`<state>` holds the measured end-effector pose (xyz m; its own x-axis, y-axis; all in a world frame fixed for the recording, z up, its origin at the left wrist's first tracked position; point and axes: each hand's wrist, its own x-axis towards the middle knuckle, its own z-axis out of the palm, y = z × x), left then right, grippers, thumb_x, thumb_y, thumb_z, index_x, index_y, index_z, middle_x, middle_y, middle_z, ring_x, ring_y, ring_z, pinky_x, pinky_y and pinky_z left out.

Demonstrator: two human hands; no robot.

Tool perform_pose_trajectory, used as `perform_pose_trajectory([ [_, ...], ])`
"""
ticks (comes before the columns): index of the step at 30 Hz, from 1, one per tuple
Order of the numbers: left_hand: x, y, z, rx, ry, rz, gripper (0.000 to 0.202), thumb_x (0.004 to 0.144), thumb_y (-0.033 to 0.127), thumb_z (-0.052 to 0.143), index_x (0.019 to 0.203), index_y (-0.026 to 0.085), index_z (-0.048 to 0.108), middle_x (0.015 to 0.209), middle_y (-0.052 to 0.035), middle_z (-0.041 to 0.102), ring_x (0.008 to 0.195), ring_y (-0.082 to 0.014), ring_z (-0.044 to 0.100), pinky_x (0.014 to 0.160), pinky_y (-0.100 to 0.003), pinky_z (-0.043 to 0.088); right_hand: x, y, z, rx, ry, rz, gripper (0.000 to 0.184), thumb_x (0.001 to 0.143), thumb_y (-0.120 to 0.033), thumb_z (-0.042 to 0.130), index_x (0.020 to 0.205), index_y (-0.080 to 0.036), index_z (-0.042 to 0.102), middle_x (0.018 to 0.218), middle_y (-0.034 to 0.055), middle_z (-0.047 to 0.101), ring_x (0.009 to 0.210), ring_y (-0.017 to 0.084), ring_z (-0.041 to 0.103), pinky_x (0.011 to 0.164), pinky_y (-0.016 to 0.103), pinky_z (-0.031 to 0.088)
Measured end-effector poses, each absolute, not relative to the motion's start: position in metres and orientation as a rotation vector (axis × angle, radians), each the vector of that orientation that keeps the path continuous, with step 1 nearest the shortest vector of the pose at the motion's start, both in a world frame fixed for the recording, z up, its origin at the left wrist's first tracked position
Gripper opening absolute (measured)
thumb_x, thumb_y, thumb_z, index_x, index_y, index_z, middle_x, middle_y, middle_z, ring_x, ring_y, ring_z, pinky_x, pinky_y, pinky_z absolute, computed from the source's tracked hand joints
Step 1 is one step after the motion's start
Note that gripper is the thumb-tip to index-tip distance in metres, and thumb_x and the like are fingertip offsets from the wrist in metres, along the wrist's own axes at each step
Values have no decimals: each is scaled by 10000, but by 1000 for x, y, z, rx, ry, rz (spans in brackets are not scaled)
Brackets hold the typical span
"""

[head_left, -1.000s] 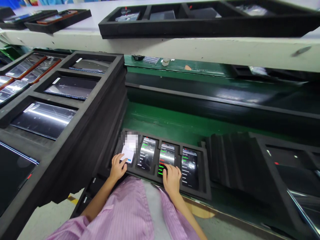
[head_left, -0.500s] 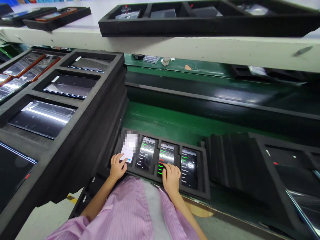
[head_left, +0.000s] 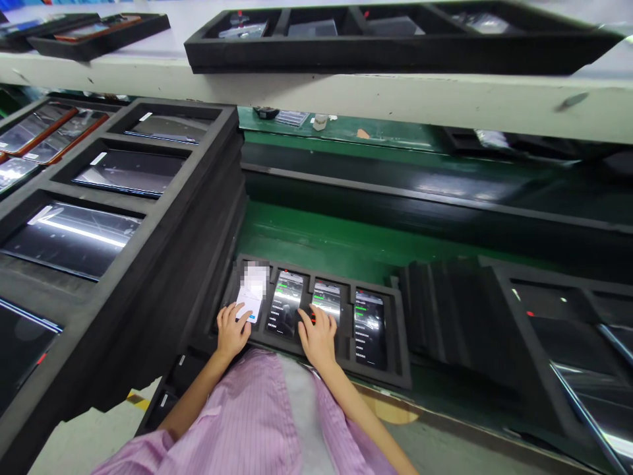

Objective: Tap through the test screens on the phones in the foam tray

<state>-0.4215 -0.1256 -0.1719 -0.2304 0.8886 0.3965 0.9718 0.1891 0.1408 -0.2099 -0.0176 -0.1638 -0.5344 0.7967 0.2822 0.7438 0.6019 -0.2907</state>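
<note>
A black foam tray in front of me holds several smartphones in a row of slots. My left hand lies at the lower end of the leftmost phone, whose screen is white, its fingers spread over the glass. Over the lower part of the third phone is my right hand, fingers apart, thumb reaching toward the second phone. That second phone and the rightmost phone show dark screens with green and white text lines. Neither hand grips anything.
Stacked foam trays with phones rise at my left. More stacked trays stand at the right. Ahead, a white shelf crosses above the green bench and carries another black tray.
My right hand has moved left across the third phone, its thumb now near the second phone. My left hand stays by the white-screened phone. The view has shifted slightly.
</note>
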Motion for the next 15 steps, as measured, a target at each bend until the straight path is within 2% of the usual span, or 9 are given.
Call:
perform_pose_trajectory([
  [8, -406, -91, -147, -2016, -2349, -463, 307, 839, 268, 451, 1093, 246, 622, 1246, -97, 548, 1194, -289, 420, 968, -495, 316, -232, -7, -162, -1295, -2490, 99, 343, 909, -294, 332, 1131, -222, 584, 1223, 139, 493, 1156, 259, 406, 966, 478, 284],
  [15, -389, -66, -147, -2098, -2350, -408, 383, 850, 378, 464, 1193, 240, 564, 1348, -123, 454, 1257, -325, 354, 1001, -543, 267, -208, -7, -163, -1371, -2370, 60, 338, 909, -277, 316, 1074, -198, 600, 1164, 133, 532, 1094, 237, 439, 972, 468, 262],
])
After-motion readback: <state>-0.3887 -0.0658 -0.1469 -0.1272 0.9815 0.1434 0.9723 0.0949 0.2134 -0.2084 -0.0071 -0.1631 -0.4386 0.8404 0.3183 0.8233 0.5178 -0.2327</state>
